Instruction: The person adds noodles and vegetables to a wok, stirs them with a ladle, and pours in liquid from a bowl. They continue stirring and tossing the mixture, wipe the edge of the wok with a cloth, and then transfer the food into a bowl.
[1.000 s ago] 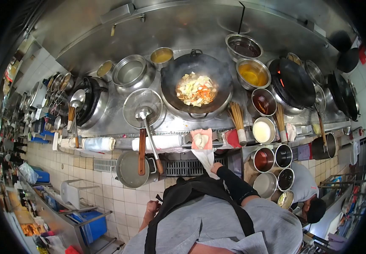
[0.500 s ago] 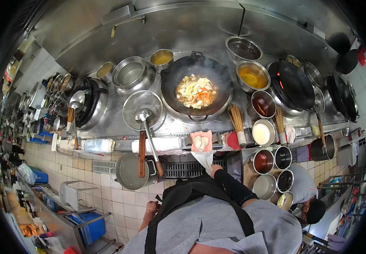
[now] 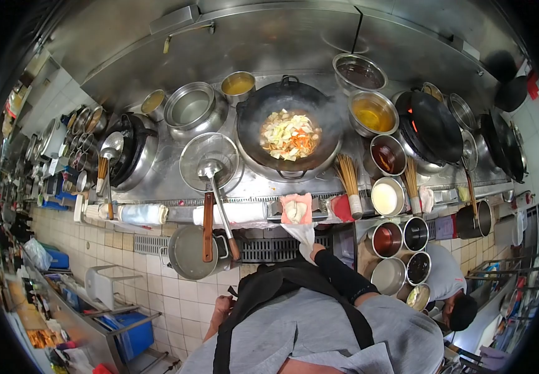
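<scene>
My right hand [image 3: 316,250] is closed on the lower end of a white cloth [image 3: 300,233] that hangs over the stove's front edge. My left hand [image 3: 224,303] is low beside my body, over the tiled floor; its fingers are too small and partly hidden to make out. In front of me a black wok [image 3: 291,100] holds steaming sliced vegetables [image 3: 289,136] with orange strips. To its left a wire strainer [image 3: 191,149] and a ladle [image 3: 209,168] lie with their handles toward me. A bamboo brush [image 3: 348,173] stands right of the wok.
Steel bowls line the stove, one with yellow oil [image 3: 373,115]. Pots of sauce [image 3: 386,239] stand at the right. A large pot [image 3: 190,265] sits below the strainer handle. Another person [image 3: 447,274] bends down at the right. A grey stool [image 3: 104,288] stands at the left.
</scene>
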Demonstrator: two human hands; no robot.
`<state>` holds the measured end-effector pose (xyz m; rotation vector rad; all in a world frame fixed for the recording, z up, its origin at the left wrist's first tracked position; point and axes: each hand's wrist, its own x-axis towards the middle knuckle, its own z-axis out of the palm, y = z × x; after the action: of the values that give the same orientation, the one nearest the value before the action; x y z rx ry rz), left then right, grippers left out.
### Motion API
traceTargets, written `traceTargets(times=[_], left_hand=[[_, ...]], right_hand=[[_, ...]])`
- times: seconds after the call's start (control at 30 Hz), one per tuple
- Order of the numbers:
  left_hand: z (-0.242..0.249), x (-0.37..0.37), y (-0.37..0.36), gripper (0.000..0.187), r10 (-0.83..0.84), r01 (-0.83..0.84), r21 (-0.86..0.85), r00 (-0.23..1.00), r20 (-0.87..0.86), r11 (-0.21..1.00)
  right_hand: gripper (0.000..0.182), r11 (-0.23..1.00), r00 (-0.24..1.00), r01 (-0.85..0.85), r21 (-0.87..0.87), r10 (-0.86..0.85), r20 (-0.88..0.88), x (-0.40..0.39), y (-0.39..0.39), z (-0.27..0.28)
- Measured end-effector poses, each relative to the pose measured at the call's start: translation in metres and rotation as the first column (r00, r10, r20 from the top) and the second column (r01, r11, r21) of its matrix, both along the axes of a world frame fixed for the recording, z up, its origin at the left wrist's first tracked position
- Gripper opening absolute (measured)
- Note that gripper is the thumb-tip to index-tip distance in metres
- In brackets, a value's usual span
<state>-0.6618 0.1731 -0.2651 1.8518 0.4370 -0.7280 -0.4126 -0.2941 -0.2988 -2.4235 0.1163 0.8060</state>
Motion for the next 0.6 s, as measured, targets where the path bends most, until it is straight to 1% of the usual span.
traceTargets(times=[0.03, 0.13, 0.2, 0.23, 0.3, 0.37, 0.43, 0.53, 0.6], left_hand=[[0.002, 0.0, -0.001, 0.027, 0.005, -0.005, -0.007, 1.0, 0.0, 1.0], [0.006, 0.003, -0.001, 0.024, -0.032, 0.032, 0.051, 0.999, 0.008, 0.998], [0.012, 0.003, -0.004, 0.022, 0.03, -0.028, 0.072, 0.999, -0.034, 0.997], [0.015, 0.004, -0.009, 0.021, 0.111, -0.106, 0.065, 0.991, -0.079, 0.992], [0.02, 0.006, -0.013, 0.021, 0.176, -0.17, 0.056, 0.977, -0.119, 0.984], [0.022, 0.006, -0.013, 0.021, 0.147, -0.143, 0.042, 0.983, -0.111, 0.989], [0.023, 0.006, -0.012, 0.022, 0.115, -0.113, 0.018, 0.988, -0.103, 0.993], [0.013, 0.001, -0.009, 0.024, 0.114, -0.113, 0.013, 0.99, -0.082, 0.993], [0.005, -0.001, -0.006, 0.024, 0.101, -0.1, 0.022, 0.993, -0.063, 0.995]], right_hand=[[0.029, 0.997, 0.998, -0.055, -0.057, 0.052, -0.04, 0.003, 0.0, -0.007], [0.033, 0.995, 0.996, -0.034, -0.096, 0.026, -0.084, 0.008, 0.0, -0.015], [0.033, 0.995, 0.995, -0.022, -0.099, 0.012, -0.1, 0.009, -0.001, -0.016], [0.033, 0.995, 0.994, -0.016, -0.101, 0.005, -0.108, 0.009, -0.001, -0.016], [0.031, 0.991, 0.993, -0.04, -0.125, 0.025, -0.114, 0.011, -0.001, -0.02], [0.029, 0.988, 0.995, -0.046, -0.145, 0.033, -0.091, 0.009, -0.003, -0.026], [0.026, 0.986, 0.999, -0.034, -0.162, 0.029, -0.037, 0.006, -0.002, -0.008], [0.028, 0.988, 0.994, 0.028, -0.151, -0.044, -0.104, 0.006, -0.002, 0.003], [0.029, 0.994, 0.999, 0.028, -0.108, -0.031, -0.031, 0.003, -0.003, -0.001]])
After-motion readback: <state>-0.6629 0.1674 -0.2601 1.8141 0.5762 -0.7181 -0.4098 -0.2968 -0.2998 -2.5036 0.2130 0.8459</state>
